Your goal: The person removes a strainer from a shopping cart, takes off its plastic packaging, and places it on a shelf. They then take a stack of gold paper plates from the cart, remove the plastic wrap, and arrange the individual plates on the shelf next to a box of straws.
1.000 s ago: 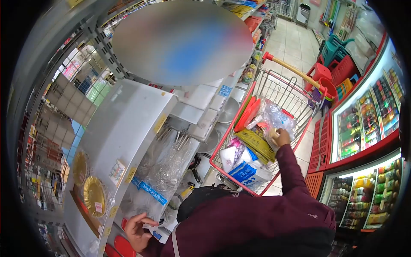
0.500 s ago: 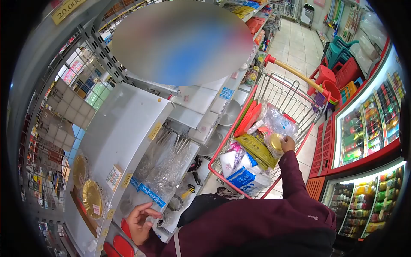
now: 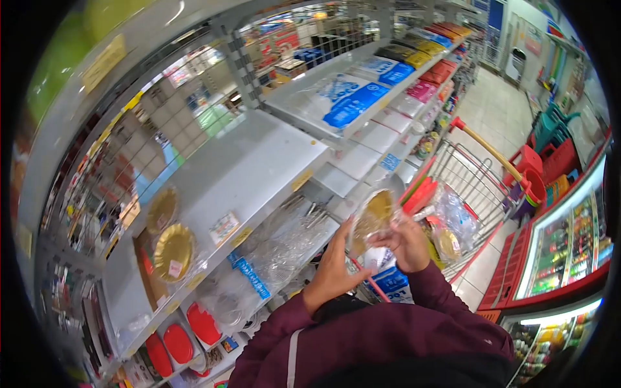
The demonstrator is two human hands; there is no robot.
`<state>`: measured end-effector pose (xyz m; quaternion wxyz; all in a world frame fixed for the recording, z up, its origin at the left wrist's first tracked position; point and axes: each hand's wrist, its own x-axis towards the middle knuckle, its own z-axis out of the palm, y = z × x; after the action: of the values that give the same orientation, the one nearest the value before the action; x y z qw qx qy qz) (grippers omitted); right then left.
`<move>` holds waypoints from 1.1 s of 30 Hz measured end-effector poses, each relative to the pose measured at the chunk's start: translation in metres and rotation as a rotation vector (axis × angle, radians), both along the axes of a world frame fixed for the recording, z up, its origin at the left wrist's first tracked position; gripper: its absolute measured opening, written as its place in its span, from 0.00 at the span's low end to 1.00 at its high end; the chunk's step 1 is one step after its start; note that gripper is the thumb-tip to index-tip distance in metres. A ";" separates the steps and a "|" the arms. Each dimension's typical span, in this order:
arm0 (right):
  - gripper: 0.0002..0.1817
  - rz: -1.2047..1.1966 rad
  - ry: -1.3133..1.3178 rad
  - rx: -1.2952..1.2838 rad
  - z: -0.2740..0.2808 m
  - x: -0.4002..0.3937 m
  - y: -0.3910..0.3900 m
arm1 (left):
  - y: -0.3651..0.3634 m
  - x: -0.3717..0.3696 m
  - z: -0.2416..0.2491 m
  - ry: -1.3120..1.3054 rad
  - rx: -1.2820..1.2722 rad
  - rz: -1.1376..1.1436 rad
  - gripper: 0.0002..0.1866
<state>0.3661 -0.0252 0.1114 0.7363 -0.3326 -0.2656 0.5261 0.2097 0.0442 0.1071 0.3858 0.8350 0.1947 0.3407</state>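
Note:
A plastic-wrapped pack of gold plates (image 3: 377, 213) is held up before me, over the near edge of the shopping cart (image 3: 482, 158). My left hand (image 3: 336, 271) grips it from the left, thumb and fingers around its lower edge. My right hand (image 3: 409, 244) is closed on its right side, fingers bent and slightly blurred. In the cart lie another wrapped gold pack (image 3: 446, 244), a blue and white package (image 3: 391, 281) and red items (image 3: 420, 194). On the shelf to the left, two more gold packs rest, the nearer gold plate pack (image 3: 173, 252) bearing a pink label.
The grey shelf unit (image 3: 259, 155) runs along my left, with wrapped metal utensils (image 3: 291, 233) and red trays (image 3: 178, 343) below. Blue and white bags (image 3: 352, 107) lie on the farther shelf. On the right stand drinks coolers (image 3: 563, 239), red stools (image 3: 527, 161) and teal chairs (image 3: 550, 126).
My right hand has come out of the cart, and my left hand has moved right from beside the shelf. Both now hold a gold plate pack. The view has shifted left.

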 end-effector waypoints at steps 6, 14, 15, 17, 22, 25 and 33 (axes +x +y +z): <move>0.21 0.292 -0.168 0.291 0.026 -0.066 0.025 | 0.013 -0.062 -0.009 -0.292 -0.334 0.300 0.15; 0.31 0.319 -0.546 0.174 0.021 -0.106 0.055 | -0.001 -0.140 -0.014 -0.662 -0.757 0.333 0.14; 0.22 0.288 -0.643 0.198 0.024 -0.116 0.057 | -0.004 -0.150 -0.011 -0.514 -0.685 0.336 0.14; 0.17 0.274 -0.735 0.259 0.020 -0.130 0.064 | -0.009 -0.159 0.001 -0.468 -0.582 0.374 0.12; 0.09 0.231 -0.782 0.350 0.025 -0.171 0.070 | -0.014 -0.187 0.016 -0.569 -0.355 0.554 0.10; 0.08 0.217 -0.724 0.426 0.025 -0.189 0.071 | -0.019 -0.194 0.013 -0.625 -0.186 0.723 0.09; 0.11 0.154 -0.801 0.447 0.048 -0.229 0.083 | -0.022 -0.219 0.042 -0.855 -0.242 0.929 0.05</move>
<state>0.1369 0.0576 0.1594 0.5881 -0.3219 -0.6599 0.3392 -0.0088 0.0219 0.1487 0.3329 0.4048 0.4022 0.7507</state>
